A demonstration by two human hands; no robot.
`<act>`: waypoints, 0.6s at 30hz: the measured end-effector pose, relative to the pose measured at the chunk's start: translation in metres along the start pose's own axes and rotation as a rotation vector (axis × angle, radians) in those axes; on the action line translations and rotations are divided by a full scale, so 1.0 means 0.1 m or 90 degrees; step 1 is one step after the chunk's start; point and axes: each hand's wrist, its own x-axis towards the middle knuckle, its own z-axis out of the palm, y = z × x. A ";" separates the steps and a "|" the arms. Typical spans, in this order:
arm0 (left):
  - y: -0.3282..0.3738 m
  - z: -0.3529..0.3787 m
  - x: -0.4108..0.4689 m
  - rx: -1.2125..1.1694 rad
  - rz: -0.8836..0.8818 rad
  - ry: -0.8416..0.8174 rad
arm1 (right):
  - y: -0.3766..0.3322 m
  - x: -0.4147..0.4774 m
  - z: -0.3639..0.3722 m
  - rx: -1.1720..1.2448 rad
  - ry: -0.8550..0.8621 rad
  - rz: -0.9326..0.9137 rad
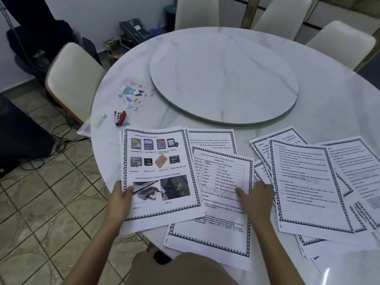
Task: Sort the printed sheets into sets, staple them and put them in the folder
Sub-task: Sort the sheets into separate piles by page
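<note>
Printed sheets with dark patterned borders lie spread over the near side of a round white marble table (329, 103). My left hand (120, 200) grips the lower left edge of a small stack topped by a picture sheet (159, 171) showing memory cards. My right hand (258, 197) rests flat, fingers spread, on a sheet with a table (223, 182). To the right, a loose pile of text sheets (308, 186) fans out. A red stapler (119, 117) sits on a clear plastic folder (131, 95) with colourful prints at the table's left edge.
A marble turntable (224, 79) fills the table's middle. White chairs stand at the left (72, 79) and behind the table. Cables trail over the tiled floor (51, 192) on the left. A shiny plastic sleeve (349, 270) lies at the bottom right.
</note>
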 end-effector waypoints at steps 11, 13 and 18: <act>-0.08 -0.02 0.05 -0.039 -0.035 -0.008 | -0.19 0.12 0.03 -0.019 -0.057 0.081; -0.09 -0.02 0.04 -0.052 -0.039 -0.013 | -0.16 0.16 0.05 0.014 -0.075 0.095; -0.09 -0.02 0.03 -0.077 -0.046 -0.017 | -0.08 0.19 0.01 0.190 -0.062 0.053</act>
